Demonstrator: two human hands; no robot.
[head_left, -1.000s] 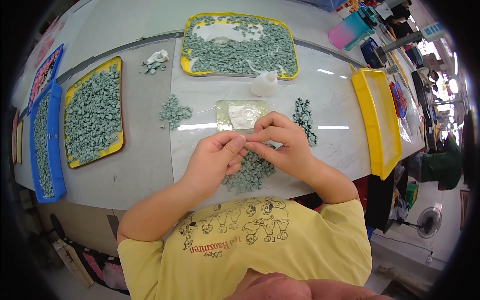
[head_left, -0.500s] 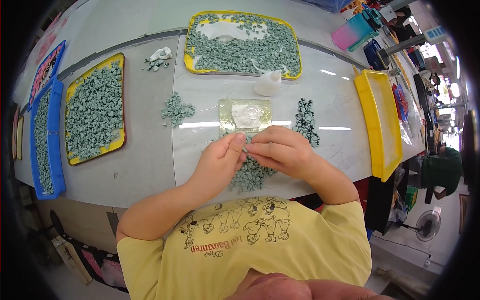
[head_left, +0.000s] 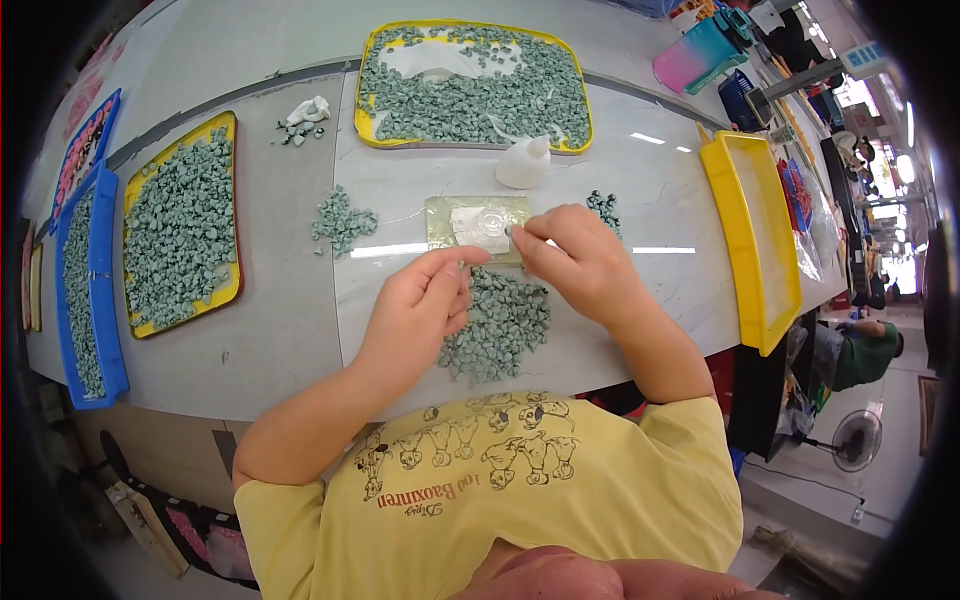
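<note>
Over the table, my left hand [head_left: 420, 305] is closed, with a small grey-green piece pinched between thumb and forefinger. My right hand [head_left: 580, 260] pinches another small grey-green piece [head_left: 509, 231], held over the right edge of a square greenish pad [head_left: 440, 224]. On that pad lies a white patch with a clear, shiny blob [head_left: 491, 224], likely glue. Below the hands spreads a heap of grey-green pieces [head_left: 498, 330]. A white squeeze bottle [head_left: 523, 165] stands just behind the pad. Beyond my right hand is a small cluster of darker pieces [head_left: 604, 208], partly hidden by it.
Yellow trays of green pieces lie at the back [head_left: 480, 95] and left [head_left: 185, 225]. A small pile [head_left: 345, 222] sits left of the pad. Farther left is a blue bin [head_left: 103, 300]; at right, a yellow bin [head_left: 745, 250]. A pink-and-teal bottle [head_left: 700, 52] stands back right.
My hands were together over the heap and have moved apart. The right one went up and across to the pad with its piece; the left stayed low, drawing slightly left.
</note>
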